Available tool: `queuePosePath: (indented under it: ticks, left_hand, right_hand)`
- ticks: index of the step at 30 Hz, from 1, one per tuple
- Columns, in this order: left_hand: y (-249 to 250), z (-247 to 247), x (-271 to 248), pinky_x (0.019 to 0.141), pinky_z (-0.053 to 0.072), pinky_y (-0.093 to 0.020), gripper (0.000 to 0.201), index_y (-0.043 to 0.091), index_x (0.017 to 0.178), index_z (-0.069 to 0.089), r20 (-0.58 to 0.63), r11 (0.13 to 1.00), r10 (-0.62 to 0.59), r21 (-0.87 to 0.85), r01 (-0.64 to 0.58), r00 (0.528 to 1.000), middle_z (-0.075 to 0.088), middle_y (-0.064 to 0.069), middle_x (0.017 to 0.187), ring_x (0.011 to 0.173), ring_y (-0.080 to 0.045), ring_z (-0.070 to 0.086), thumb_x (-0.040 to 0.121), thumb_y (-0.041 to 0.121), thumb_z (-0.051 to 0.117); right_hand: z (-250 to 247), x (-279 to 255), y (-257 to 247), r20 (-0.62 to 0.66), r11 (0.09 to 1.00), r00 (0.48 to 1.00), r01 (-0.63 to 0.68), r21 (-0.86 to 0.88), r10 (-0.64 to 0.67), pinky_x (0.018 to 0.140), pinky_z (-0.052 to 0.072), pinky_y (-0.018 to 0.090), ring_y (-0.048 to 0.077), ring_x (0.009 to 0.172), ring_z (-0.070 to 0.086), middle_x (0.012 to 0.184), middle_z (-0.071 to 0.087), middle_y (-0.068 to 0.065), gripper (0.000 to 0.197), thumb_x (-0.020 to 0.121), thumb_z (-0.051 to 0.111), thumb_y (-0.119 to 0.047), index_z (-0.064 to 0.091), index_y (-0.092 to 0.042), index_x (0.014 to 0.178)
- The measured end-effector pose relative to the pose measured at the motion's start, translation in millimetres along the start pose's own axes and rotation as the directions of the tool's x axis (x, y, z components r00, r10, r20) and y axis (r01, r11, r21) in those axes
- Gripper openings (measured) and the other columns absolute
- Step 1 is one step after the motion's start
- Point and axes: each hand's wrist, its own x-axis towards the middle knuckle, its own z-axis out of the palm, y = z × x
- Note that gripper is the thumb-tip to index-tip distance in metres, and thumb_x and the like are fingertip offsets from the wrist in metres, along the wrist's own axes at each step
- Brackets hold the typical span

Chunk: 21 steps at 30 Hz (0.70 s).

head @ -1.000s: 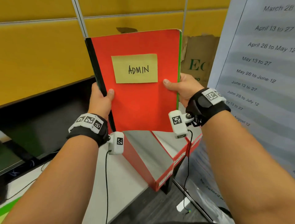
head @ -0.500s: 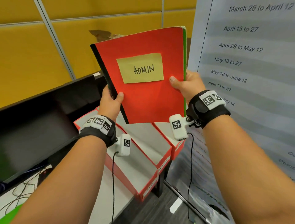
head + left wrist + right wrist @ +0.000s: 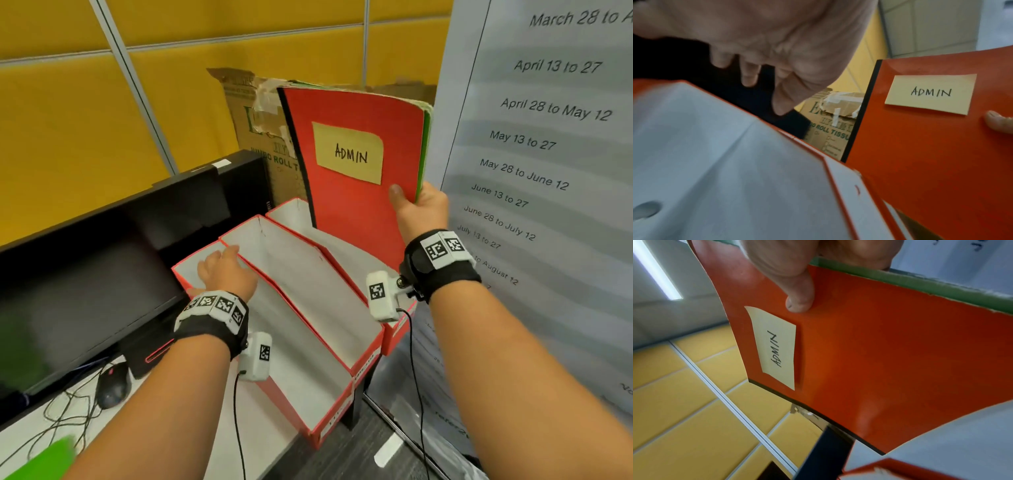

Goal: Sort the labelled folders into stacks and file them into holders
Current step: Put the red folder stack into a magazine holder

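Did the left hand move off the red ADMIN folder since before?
Yes. The left hand has let go of the ADMIN folder and dropped down and left, onto the leftmost red holder. Only the right hand grips the folder.

A white desk (image 3: 260, 435) bears three red holders (image 3: 308, 301), a monitor (image 3: 85, 291), a mouse (image 3: 113, 389) and cables (image 3: 65, 421).

red folder (image 3: 359, 205), yellow label (image 3: 347, 152), red-and-white holders (image 3: 308, 284)
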Motion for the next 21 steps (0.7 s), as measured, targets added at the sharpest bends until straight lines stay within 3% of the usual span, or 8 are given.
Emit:
queuePosePath:
  ticks: [3,6,9,11,14,18,21]
  left_hand:
    - [-18.6,4.8,0.0,0.116,0.012,-0.057,0.063,0.032,0.138,0.044,-0.015,0.991,-0.122,0.047,0.123,0.992,0.015,-0.008,0.157,0.144,-0.031,0.007,0.082,0.006,0.049]
    - [-34.7,12.5,-1.2,0.115,0.023,-0.05,0.057,0.028,0.137,0.048,0.027,0.98,-0.199,-0.027,0.199,0.98,0.004,-0.009,0.158,0.142,-0.035,0.016,0.086,0.001,0.046]
    - [-48.0,26.5,-6.8,0.106,0.04,-0.044,0.052,0.022,0.135,0.052,0.043,0.978,-0.159,-0.128,0.164,0.986,-0.009,-0.001,0.16,0.133,-0.039,0.037,0.09,-0.004,0.045]
    - [-53.5,34.0,-6.5,0.103,0.044,-0.043,0.051,0.02,0.134,0.053,0.004,0.979,-0.119,-0.166,0.118,0.993,-0.011,0.001,0.16,0.129,-0.039,0.043,0.09,-0.006,0.045]
    - [-55.7,39.2,-3.6,0.098,0.049,-0.044,0.055,0.021,0.133,0.053,-0.009,0.975,-0.123,-0.188,0.12,0.992,-0.012,0.005,0.159,0.127,-0.035,0.047,0.088,-0.009,0.044]
    - [-56.1,40.9,-2.2,0.096,0.05,-0.042,0.06,0.024,0.131,0.054,-0.009,0.975,-0.133,-0.183,0.129,0.991,-0.011,0.006,0.159,0.131,-0.033,0.043,0.085,-0.013,0.043]
    - [-55.1,42.1,-2.1,0.092,0.052,-0.042,0.062,0.024,0.129,0.056,-0.02,0.975,-0.135,-0.182,0.129,0.991,-0.009,0.007,0.159,0.131,-0.033,0.042,0.083,-0.015,0.041]
  right_hand:
    - [20.5,-8.0,24.6,0.042,0.995,0.996,-0.072,-0.064,0.075,0.075,0.055,0.034,0.02,0.074,0.061,0.078,0.064,-0.003,0.012,0.09,0.059,-0.027,0.067,-0.021,0.096]
    - [39.4,-19.7,51.9,0.107,0.989,0.984,-0.141,-0.051,0.146,0.082,0.054,0.035,0.02,0.083,0.065,0.086,0.067,-0.005,0.018,0.09,0.058,-0.027,0.068,-0.022,0.104]
    - [55.6,-28.1,74.9,0.148,0.976,0.965,-0.206,-0.071,0.214,0.084,0.054,0.037,0.02,0.083,0.065,0.086,0.068,-0.004,0.018,0.09,0.058,-0.026,0.069,-0.022,0.104]
    - [64.1,-32.5,86.3,0.162,0.969,0.956,-0.236,-0.066,0.244,0.086,0.053,0.037,0.022,0.084,0.064,0.09,0.069,0.0,0.02,0.091,0.058,-0.024,0.069,-0.02,0.107]
    - [74.4,-39.5,98.0,0.224,0.959,0.935,-0.284,0.006,0.275,0.084,0.047,0.028,0.018,0.086,0.059,0.098,0.068,0.004,0.024,0.093,0.056,-0.017,0.066,-0.012,0.114]
    - [86.6,-50.0,117.6,0.361,0.938,0.868,-0.337,-0.075,0.341,0.089,0.047,0.034,0.022,0.091,0.06,0.1,0.066,0.007,0.025,0.093,0.055,-0.015,0.063,-0.014,0.116]
    - [90.7,-49.5,125.0,0.449,0.91,0.795,-0.391,-0.134,0.408,0.081,0.046,0.032,0.025,0.087,0.059,0.092,0.064,0.008,0.019,0.085,0.062,-0.009,0.062,-0.021,0.099]
